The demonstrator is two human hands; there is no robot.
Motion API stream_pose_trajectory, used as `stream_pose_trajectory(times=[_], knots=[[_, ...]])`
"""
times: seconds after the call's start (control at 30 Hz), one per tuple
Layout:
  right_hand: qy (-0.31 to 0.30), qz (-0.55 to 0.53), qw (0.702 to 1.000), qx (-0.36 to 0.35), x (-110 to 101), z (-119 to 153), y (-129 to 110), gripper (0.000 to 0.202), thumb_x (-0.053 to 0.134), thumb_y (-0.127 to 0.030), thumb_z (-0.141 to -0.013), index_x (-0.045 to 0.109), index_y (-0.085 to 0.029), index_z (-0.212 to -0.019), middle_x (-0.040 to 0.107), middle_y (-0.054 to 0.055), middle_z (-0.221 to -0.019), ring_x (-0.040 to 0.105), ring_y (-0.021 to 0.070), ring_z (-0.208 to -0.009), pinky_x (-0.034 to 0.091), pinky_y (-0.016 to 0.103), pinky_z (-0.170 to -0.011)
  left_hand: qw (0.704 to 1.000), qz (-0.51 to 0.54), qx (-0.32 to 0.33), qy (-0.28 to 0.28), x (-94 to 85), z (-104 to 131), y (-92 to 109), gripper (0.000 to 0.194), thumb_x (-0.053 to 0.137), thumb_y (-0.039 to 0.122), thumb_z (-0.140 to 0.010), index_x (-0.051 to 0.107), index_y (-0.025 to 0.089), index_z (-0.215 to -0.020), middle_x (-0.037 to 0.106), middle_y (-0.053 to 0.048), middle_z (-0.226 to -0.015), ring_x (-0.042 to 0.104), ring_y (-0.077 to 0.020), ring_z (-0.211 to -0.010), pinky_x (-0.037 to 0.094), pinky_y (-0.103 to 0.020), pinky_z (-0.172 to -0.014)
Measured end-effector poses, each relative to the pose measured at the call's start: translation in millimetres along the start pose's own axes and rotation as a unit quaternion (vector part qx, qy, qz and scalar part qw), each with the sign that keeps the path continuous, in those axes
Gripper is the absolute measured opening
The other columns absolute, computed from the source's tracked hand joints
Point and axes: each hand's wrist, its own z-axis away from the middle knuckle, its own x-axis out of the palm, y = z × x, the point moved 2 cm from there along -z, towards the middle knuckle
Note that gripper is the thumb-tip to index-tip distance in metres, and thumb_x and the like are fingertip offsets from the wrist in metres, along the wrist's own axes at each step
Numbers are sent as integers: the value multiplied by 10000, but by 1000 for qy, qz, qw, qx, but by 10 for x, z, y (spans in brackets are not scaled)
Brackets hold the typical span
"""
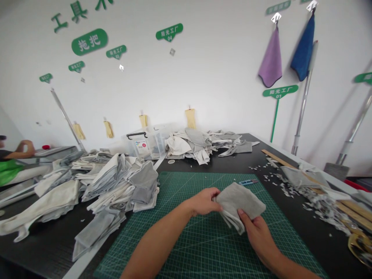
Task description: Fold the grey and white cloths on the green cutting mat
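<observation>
A folded grey cloth [241, 199] is held up above the green cutting mat [186, 232], its layered edges hanging on the near side. My left hand [205, 201] pinches the cloth's left corner between thumb and fingers. At the lower right edge, my right hand [257, 228] grips it with the thumb on top; the other fingers are partly hidden underneath. Just behind the cloth, a blue utility knife [248, 182] lies on the mat.
Piles of folded grey and white cloths [116, 178] cover the table's left side. Behind are a clear plastic box [145, 145] and a loose cloth heap [190, 143]. Scraps [322, 205], wooden strips [356, 215] and gold-handled scissors [359, 244] lie right. A person [11, 164] is far left.
</observation>
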Motion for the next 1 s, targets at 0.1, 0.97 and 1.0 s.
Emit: stream_pose_trajectory(times=[0.1, 0.97, 1.0], knots=[[-13, 11, 1000, -19, 10, 8, -21, 334, 565, -427, -785, 594, -175, -1002, 667, 73, -930, 597, 238, -889, 460, 364, -854, 995, 86, -12, 40, 6, -32, -4, 335, 636, 197, -640, 557, 155, -963, 588, -21, -813, 566, -126, -644, 497, -272, -568], [-92, -12, 994, 51, 67, 22, 56, 368, 522, -383, -831, 380, -218, -1128, 569, 61, -1009, 568, 147, -669, 458, 287, -552, 749, -408, -326, 409, -1577, 1126, -805, 267, 472, 314, -766, 610, 116, -880, 671, -157, -773, 650, -267, -744, 475, -371, -693], [-91, -10, 995, 50, 67, 22, 60, 371, 526, -381, -827, 380, -219, -1128, 568, 60, -1010, 569, 147, -669, 458, 288, -553, 732, -435, -325, 412, -1567, 1147, -800, 271, 482, 322, -761, 614, 114, -874, 668, -181, -834, 641, -298, -819, 461, -403, -733]])
